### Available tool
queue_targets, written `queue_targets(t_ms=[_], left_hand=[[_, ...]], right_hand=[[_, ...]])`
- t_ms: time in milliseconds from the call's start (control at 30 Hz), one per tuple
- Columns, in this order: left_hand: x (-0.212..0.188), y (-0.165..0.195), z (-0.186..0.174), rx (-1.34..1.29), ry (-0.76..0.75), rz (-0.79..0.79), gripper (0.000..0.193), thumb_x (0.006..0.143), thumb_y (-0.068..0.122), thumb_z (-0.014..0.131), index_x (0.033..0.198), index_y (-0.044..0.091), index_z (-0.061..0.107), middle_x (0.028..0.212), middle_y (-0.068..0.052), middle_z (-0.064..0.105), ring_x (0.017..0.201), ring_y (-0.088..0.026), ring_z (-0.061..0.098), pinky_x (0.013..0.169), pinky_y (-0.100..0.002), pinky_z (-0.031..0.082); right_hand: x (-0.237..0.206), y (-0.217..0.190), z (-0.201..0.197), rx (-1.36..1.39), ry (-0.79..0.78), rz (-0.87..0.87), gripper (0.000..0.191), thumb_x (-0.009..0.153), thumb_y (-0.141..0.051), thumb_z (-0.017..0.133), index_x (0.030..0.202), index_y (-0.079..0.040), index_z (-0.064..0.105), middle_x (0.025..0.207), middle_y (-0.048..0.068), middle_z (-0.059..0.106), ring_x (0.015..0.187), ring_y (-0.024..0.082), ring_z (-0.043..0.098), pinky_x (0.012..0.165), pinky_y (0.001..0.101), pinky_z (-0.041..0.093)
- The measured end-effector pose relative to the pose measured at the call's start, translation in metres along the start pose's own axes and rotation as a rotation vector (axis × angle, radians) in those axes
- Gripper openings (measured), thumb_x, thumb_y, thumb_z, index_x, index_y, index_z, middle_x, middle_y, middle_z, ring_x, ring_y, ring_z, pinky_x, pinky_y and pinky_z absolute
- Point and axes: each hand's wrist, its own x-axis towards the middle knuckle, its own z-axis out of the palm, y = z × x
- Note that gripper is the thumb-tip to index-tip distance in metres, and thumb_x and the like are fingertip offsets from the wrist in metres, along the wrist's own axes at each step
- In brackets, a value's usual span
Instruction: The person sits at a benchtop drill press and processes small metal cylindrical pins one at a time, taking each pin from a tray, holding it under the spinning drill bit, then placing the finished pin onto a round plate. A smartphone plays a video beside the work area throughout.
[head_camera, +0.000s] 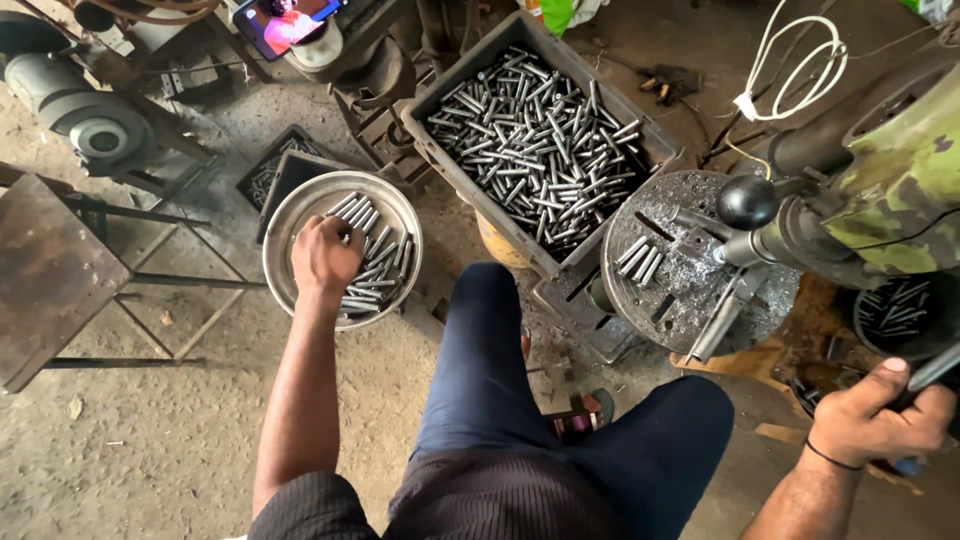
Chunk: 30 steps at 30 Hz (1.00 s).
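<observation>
From the head camera, looking down past my knees, my left hand (325, 255) is down in the round metal pan (285, 215) on the floor to my left, knuckles up, fingers curled together over the loose steel pins (380, 270) lying there. I cannot tell whether a pin is already pinched under them; the fingertips are hidden beneath the back of the hand.

My right hand (878, 420) is closed in a fist around the drill press lever (935, 368) at the far right, thumb on top.

I judge this as the pick-up step: gathering a pin from the pan while the other hand waits on the lever. The next move calls for a firm pinch on 1 pin, then a carry across my lap to the round drill table (690, 290), which is strewn with metal chips and has a few pins (640, 258) lying on its left side.

The pins are short, plain, bright grey cylinders, all alike, lying roughly parallel in the pan. Many more fill the grey plastic crate (440, 95) standing between the pan and the drill table, heaped at all angles.
</observation>
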Motion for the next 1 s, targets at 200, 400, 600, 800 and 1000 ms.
queue_targets(t_ms=[200, 400, 600, 800, 1000], left_hand=[[-0.006, 0.001, 0.004, -0.012, -0.099, 0.088, 0.028, 0.078, 0.024, 0.073, 0.102, 0.011, 0.08, 0.104, -0.016, 0.072, 0.097, -0.038, 0.069, 0.089, -0.047, 0.053], [0.005, 0.003, 0.005, 0.103, -0.206, 0.22, 0.032, 0.08, 0.019, 0.068, 0.109, 0.02, 0.081, 0.101, -0.015, 0.073, 0.095, -0.038, 0.07, 0.086, -0.048, 0.055], [0.01, 0.016, 0.003, 0.169, -0.186, 0.179, 0.019, 0.078, 0.02, 0.069, 0.093, 0.013, 0.079, 0.094, -0.016, 0.074, 0.089, -0.037, 0.072, 0.082, -0.048, 0.056], [0.001, 0.029, 0.001, 0.204, -0.155, 0.049, 0.017, 0.081, 0.02, 0.069, 0.089, 0.007, 0.076, 0.088, -0.021, 0.074, 0.086, -0.041, 0.071, 0.079, -0.051, 0.056], [0.0, 0.038, -0.002, 0.14, -0.141, -0.083, 0.022, 0.077, 0.023, 0.071, 0.092, 0.007, 0.076, 0.091, -0.024, 0.073, 0.089, -0.043, 0.071, 0.081, -0.051, 0.056]], right_hand=[[0.004, -0.006, 0.001, 0.016, 0.004, -0.063, 0.032, 0.115, -0.013, 0.059, 0.092, 0.006, 0.049, 0.08, 0.012, 0.058, 0.069, 0.021, 0.054, 0.063, 0.0341, 0.043], [0.002, 0.004, 0.003, 0.004, 0.028, 0.0, 0.038, 0.107, -0.019, 0.06, 0.081, 0.0, 0.04, 0.076, 0.011, 0.053, 0.064, 0.021, 0.046, 0.059, 0.0344, 0.035], [-0.002, 0.012, 0.002, 0.0, 0.021, 0.007, 0.036, 0.106, -0.019, 0.06, 0.082, 0.0, 0.041, 0.078, 0.01, 0.055, 0.064, 0.021, 0.047, 0.059, 0.0339, 0.035], [-0.002, 0.014, 0.002, -0.028, 0.026, -0.013, 0.033, 0.106, -0.017, 0.06, 0.085, 0.001, 0.044, 0.08, 0.01, 0.056, 0.066, 0.02, 0.049, 0.06, 0.0334, 0.038], [0.0, 0.013, 0.003, -0.001, 0.032, 0.01, 0.035, 0.108, -0.017, 0.062, 0.085, 0.002, 0.045, 0.079, 0.011, 0.056, 0.066, 0.021, 0.049, 0.06, 0.0341, 0.038]])
